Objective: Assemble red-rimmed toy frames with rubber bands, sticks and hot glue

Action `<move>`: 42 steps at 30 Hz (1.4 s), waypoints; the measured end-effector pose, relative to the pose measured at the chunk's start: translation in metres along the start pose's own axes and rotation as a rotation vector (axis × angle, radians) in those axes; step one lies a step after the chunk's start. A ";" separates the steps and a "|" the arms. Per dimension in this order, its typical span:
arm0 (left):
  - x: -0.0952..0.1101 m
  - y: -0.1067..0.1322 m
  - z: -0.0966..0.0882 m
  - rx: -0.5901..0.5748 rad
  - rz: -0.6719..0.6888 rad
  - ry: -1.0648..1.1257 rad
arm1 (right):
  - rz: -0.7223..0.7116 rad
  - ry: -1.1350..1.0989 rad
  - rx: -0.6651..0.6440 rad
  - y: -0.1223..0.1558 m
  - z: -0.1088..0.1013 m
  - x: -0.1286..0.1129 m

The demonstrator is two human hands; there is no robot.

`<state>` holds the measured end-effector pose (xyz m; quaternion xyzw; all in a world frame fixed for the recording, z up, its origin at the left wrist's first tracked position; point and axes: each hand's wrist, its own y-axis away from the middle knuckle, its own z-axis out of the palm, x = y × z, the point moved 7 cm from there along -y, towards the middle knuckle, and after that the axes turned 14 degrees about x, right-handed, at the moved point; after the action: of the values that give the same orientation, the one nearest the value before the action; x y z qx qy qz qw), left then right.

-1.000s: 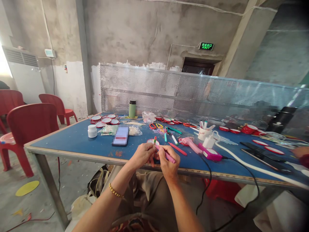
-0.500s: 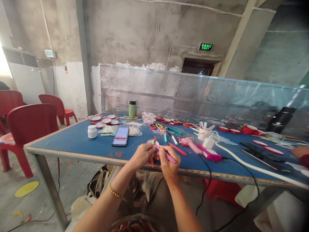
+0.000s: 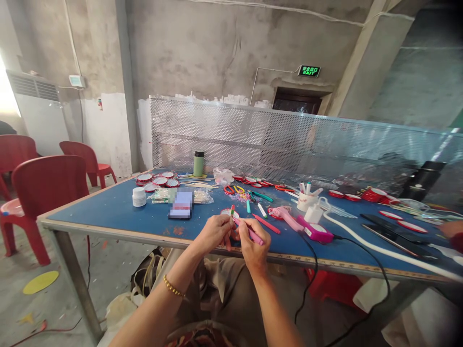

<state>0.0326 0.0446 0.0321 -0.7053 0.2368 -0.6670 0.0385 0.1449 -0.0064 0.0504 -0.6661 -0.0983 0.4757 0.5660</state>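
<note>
At the front edge of the blue table (image 3: 108, 212), my left hand (image 3: 214, 232) pinches a thin stick (image 3: 232, 212) painted red and green, held upright. My right hand (image 3: 254, 242) grips a pink marker (image 3: 249, 232) like a pen, with its tip against the stick. Just behind my hands lies a small round red-rimmed mirror (image 3: 228, 212). A gold bracelet (image 3: 171, 286) circles my left wrist.
Loose markers (image 3: 265, 223), a pink tool with a black cord (image 3: 314, 230), a white cup of pens (image 3: 304, 198), red-rimmed discs (image 3: 159, 180), a white jar (image 3: 139, 196) and a green bottle (image 3: 198, 163) lie on the table. A perforated metal screen (image 3: 275, 140) runs behind. Red chairs (image 3: 43, 188) stand left. Another person's hand (image 3: 450, 228) shows at right.
</note>
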 end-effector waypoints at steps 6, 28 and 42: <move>-0.002 0.001 0.002 -0.011 -0.017 0.024 | 0.032 -0.021 0.029 -0.001 -0.003 -0.001; -0.001 0.000 0.001 -0.007 -0.015 0.030 | 0.021 -0.007 0.026 -0.002 -0.003 -0.003; 0.000 0.000 0.000 0.013 -0.001 0.037 | 0.001 -0.026 0.003 0.000 -0.001 -0.004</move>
<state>0.0324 0.0445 0.0315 -0.6927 0.2328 -0.6815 0.0386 0.1439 -0.0097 0.0528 -0.6591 -0.1047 0.4847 0.5654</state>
